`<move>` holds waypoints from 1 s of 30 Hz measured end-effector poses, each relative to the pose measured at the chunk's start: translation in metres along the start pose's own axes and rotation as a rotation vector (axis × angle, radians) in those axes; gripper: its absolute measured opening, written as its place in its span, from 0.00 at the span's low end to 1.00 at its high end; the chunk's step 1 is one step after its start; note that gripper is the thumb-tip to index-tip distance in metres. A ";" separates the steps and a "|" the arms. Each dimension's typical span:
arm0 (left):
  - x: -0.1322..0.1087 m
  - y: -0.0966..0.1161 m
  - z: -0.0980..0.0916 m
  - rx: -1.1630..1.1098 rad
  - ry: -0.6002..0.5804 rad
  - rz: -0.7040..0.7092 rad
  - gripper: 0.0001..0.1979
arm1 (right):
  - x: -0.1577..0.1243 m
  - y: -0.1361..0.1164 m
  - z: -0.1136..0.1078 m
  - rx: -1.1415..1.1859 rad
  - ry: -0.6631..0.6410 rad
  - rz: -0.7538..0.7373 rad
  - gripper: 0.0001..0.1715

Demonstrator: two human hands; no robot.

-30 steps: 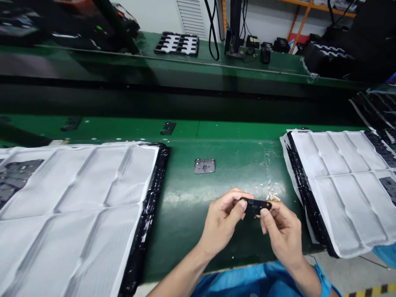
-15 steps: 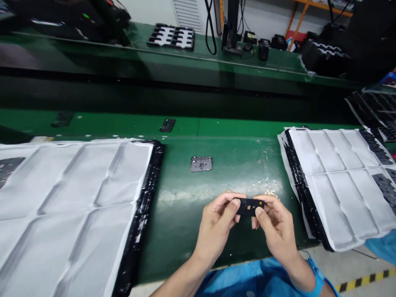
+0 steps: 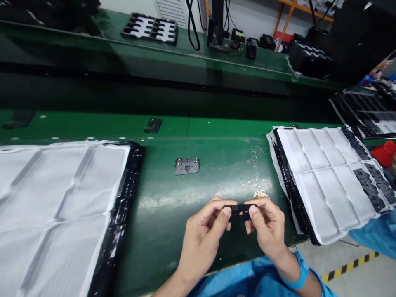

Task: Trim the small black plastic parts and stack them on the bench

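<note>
Black part [image 3: 236, 210], ends partly hidden by left hand [image 3: 203, 234], right hand [image 3: 269, 226]

Black part [image 3: 237, 208] gripped; green table [image 3: 222, 169] seen beneath grip, grey plate [image 3: 182, 170] beyond; grip flanked by white liners [image 3: 329, 185]; yellow-and-black striped floor tape [image 3: 350, 267] seen right of grip.

Green workbench [image 3: 222, 165]; white wall [image 3: 256, 18], louvred vent [image 3: 171, 11]; orange shelving [image 3: 287, 22] behind; pale floor [image 3: 371, 279], yellow-black striped marking [image 3: 349, 267].
</note>
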State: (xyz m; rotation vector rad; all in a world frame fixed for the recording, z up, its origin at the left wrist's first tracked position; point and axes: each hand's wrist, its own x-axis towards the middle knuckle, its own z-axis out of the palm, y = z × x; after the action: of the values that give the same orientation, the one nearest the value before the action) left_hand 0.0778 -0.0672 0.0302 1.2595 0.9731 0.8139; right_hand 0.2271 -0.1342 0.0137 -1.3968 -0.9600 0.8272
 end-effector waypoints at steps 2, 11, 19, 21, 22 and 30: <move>-0.002 0.002 0.000 0.021 0.002 0.033 0.11 | 0.001 0.000 0.001 0.048 0.001 0.019 0.15; -0.008 -0.004 -0.006 0.005 -0.032 -0.025 0.12 | 0.008 -0.003 -0.002 0.175 -0.082 0.240 0.20; -0.005 0.011 -0.016 -0.099 -0.149 -0.261 0.19 | 0.010 -0.004 0.001 0.094 -0.084 0.301 0.19; -0.005 0.011 -0.019 -0.113 -0.138 -0.280 0.17 | 0.010 -0.004 0.006 0.086 -0.101 0.312 0.19; -0.005 0.010 -0.021 -0.123 -0.127 -0.291 0.17 | 0.010 -0.005 0.008 0.083 -0.109 0.313 0.19; 0.002 -0.006 -0.031 -0.267 0.008 -0.389 0.11 | 0.004 -0.008 0.028 0.013 -0.121 0.201 0.17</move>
State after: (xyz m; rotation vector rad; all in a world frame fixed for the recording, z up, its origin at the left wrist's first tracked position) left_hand 0.0495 -0.0547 0.0224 0.8043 1.0361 0.6178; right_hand 0.2027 -0.1187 0.0203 -1.4610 -0.9134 1.0760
